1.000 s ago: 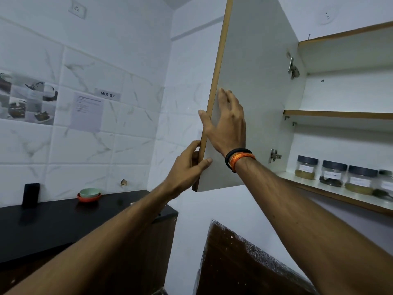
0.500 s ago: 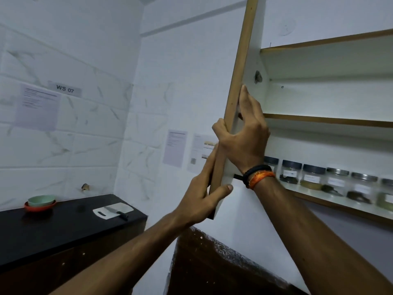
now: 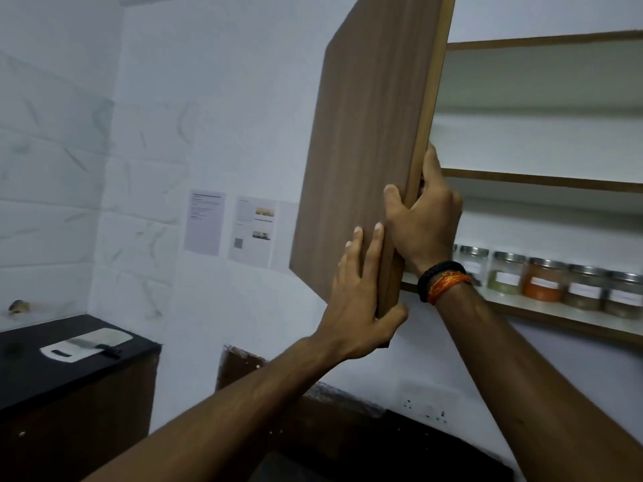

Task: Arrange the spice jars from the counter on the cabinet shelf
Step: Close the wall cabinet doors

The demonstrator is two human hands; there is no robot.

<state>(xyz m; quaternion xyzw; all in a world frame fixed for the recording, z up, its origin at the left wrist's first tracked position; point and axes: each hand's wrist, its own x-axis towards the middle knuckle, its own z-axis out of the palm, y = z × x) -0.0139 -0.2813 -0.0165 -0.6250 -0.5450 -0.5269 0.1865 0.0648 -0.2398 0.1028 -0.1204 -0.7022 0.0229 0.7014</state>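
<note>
Lying on the dark counter (image 3: 69,377) at far left, a knife (image 3: 91,343) is seen on a white board (image 3: 114,337). The wooden cabinet door (image 3: 365,151) is pressed by the left hand (image 3: 358,304), fingers straight, thumb hooked under its edge. The same edge is gripped by the right hand (image 3: 422,220). Spice jars (image 3: 542,280) are lined along the lowest shelf (image 3: 522,306).

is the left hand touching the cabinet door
Touching. The head view shows the left hand with straight fingers flat on the wood face of the cabinet door and its thumb hooked under the door's lower corner.
</note>
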